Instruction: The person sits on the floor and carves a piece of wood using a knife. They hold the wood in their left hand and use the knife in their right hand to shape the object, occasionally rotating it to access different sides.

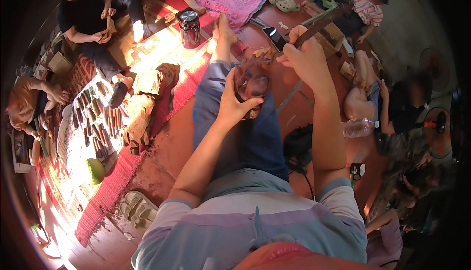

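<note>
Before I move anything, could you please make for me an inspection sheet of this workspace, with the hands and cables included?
Surface: reddish tiled floor; red woven mat at left.
Job's things: dark carved piece and long dark tool, both above the floor.
Clutter: phone, clear bottle, pale sandals, green round object.
Hands: left hand grips the carved piece; right hand holds the tool, apart from the piece.
Cables: thin black cable at the person's right; its ends are unclear.
Surroundings: other people seated around; fan at right.
</note>
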Demonstrator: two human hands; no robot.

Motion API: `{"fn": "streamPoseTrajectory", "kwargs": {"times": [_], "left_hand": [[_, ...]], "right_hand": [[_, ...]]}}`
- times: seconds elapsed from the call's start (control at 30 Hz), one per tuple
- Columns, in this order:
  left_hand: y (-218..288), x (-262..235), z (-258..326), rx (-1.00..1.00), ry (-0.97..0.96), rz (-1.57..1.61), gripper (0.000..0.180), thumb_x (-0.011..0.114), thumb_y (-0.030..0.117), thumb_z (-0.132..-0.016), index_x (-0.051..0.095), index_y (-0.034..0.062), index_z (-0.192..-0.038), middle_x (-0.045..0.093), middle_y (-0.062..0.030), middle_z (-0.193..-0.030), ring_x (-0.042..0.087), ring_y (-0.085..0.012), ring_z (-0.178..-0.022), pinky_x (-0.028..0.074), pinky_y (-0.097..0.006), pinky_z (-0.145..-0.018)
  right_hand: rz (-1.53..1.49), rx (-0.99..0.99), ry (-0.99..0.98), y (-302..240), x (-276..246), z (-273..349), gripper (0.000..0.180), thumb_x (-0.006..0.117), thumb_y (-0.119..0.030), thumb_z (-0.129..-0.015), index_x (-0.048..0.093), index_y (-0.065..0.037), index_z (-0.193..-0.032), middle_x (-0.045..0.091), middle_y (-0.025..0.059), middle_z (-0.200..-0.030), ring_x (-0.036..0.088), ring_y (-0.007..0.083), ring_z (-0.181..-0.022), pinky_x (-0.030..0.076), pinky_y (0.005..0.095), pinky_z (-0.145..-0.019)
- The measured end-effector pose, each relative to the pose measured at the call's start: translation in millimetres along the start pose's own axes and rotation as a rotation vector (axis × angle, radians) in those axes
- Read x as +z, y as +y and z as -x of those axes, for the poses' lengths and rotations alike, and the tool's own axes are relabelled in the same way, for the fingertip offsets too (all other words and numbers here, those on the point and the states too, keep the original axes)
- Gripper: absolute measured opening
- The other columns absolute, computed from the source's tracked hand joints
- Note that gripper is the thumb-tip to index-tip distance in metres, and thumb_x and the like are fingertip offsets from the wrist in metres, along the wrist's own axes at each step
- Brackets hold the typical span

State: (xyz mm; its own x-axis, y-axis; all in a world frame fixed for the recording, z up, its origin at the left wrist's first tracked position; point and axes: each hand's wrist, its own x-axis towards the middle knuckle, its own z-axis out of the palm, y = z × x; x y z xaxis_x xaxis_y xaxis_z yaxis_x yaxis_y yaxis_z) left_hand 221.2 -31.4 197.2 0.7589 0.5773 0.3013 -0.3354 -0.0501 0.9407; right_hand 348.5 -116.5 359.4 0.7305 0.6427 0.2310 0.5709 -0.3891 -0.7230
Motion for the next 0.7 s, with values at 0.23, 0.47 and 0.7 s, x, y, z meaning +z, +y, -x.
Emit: {"fn": "streamPoseTrajectory", "kwargs": {"times": [0.23,0.47,0.7], "left_hand": [[-1.6,-1.5,1.4,0.024,-0.007,-0.086,0.099,0.083,0.017,-0.063,0.019,0.0021,-0.137,0.046,-0.0215,-0.126,0.046,-0.0279,-0.118,0.040,-0.036,-0.095],[5.6,-1.9,1.4,-0.088,-0.013,0.051,0.100,0.083,0.016,-0.063,0.018,0.0025,-0.138,0.047,-0.0187,-0.126,0.045,-0.0263,-0.119,0.037,-0.035,-0.099],[-16.9,-23.6,-0.3,-0.017,-0.131,0.076,0.088,0.075,0.010,-0.072,0.020,0.0028,-0.141,0.045,-0.0159,-0.128,0.041,-0.0217,-0.122,0.033,-0.033,-0.101]], "right_hand": [[-0.010,-0.139,-0.054,0.5,13.0,11.7,0.015,0.060,-0.008,-0.074,0.046,-0.004,-0.078,0.053,0.0069,-0.066,0.056,0.0163,-0.062,0.043,0.0293,-0.057],[-0.067,-0.254,-0.120,15.3,7.7,16.7,0.015,0.060,-0.003,-0.074,0.045,-0.004,-0.076,0.049,0.0060,-0.067,0.055,0.0152,-0.060,0.040,0.0299,-0.053],[-0.667,0.145,-0.028,33.2,-22.2,42.5,0.014,0.058,-0.002,-0.082,0.046,-0.005,-0.080,0.058,0.0043,-0.078,0.065,0.0164,-0.076,0.054,0.0245,-0.066]]}}
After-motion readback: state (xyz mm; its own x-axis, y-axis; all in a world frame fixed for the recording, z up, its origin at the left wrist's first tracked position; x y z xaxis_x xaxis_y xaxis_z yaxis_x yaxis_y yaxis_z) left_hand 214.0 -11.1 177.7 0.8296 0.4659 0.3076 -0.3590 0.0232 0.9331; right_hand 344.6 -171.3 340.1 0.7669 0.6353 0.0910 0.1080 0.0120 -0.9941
